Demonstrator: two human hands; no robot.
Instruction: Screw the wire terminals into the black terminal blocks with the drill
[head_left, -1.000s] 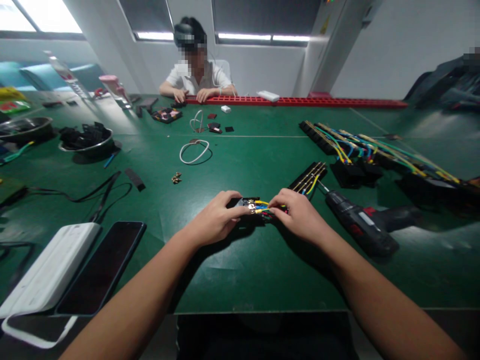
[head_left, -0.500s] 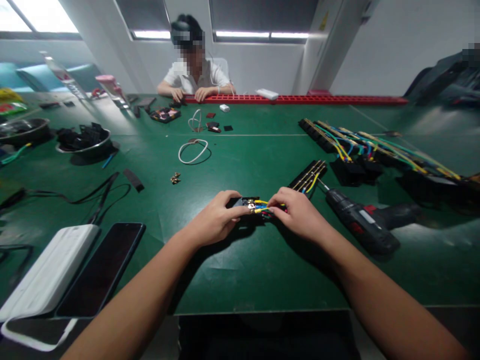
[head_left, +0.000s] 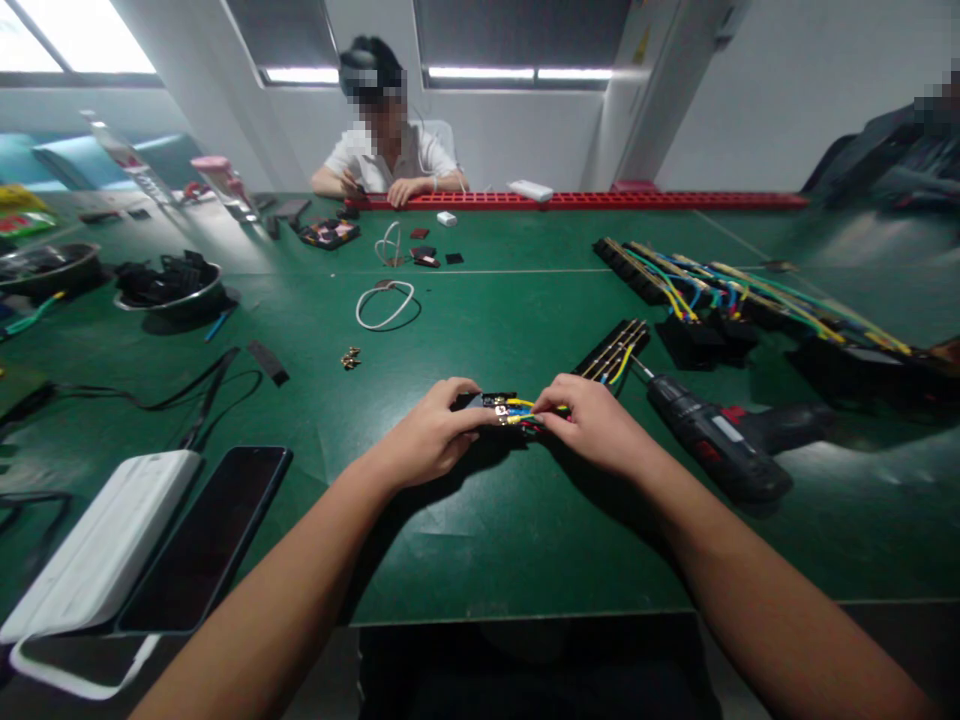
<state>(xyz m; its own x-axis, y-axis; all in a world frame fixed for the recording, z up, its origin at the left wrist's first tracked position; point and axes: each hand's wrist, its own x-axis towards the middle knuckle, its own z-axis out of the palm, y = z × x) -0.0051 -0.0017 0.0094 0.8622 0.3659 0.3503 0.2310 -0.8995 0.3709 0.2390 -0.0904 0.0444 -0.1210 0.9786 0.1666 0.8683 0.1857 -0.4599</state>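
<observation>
My left hand (head_left: 436, 428) grips a small black socket module (head_left: 498, 402) with brass terminals, thumb and fingers on either side of its left end. Coloured wires (head_left: 519, 408), yellow, blue and others, run from the module to the right. My right hand (head_left: 589, 415) pinches these wires close to the terminals. Just behind the right hand lies a black strip with brass bars (head_left: 611, 350) and a yellow wire on it. A power drill (head_left: 720, 435) rests on its side to the right, its bit pointing at that strip.
Wired black strips (head_left: 697, 285) lie at the right back. Small brass screws (head_left: 350, 358) and a white cable loop (head_left: 385, 304) are left of centre. A phone (head_left: 206, 540) and white power bank (head_left: 101, 540) lie at left, a bowl of black parts (head_left: 171, 290) behind. A co-worker (head_left: 390, 150) sits opposite.
My hands stay almost in place on the module and wires. The view has shifted slightly. Across the table, the co-worker's hand has lifted a little, and the red strip there has slid left.
</observation>
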